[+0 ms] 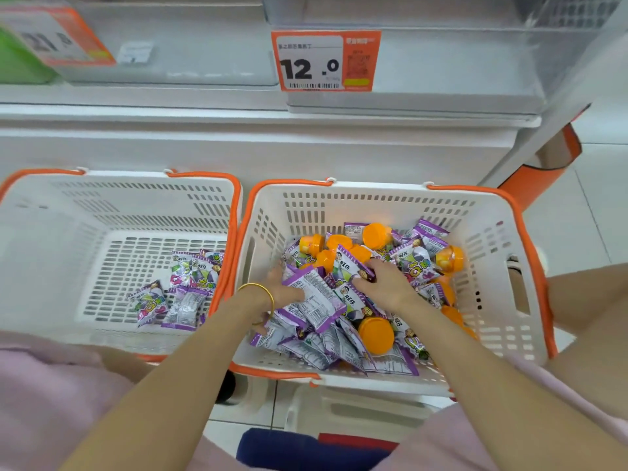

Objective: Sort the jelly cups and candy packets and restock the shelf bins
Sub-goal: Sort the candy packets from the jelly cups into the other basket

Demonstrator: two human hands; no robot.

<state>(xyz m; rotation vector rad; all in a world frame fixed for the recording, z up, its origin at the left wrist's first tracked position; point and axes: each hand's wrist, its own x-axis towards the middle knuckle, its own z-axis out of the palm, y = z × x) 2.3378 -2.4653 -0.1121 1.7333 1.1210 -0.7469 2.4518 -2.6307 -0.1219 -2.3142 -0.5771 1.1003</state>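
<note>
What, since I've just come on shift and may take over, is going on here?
A person is sorting sweets. Both hands are in the right basket, a mix of purple candy packets and orange jelly cups: the left hand grips a bunch of packets, the right hand pinches one. The left basket holds only purple packets.

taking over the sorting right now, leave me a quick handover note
Left hand grips a bunch of packets in the right basket. Right hand pinches one packet there too.
Done: a few packets lie sorted in the left basket, no cups with them.
Left: the right basket holds many mixed packets and orange cups. Finish separating them, then restock the bins above, which look empty.
</note>
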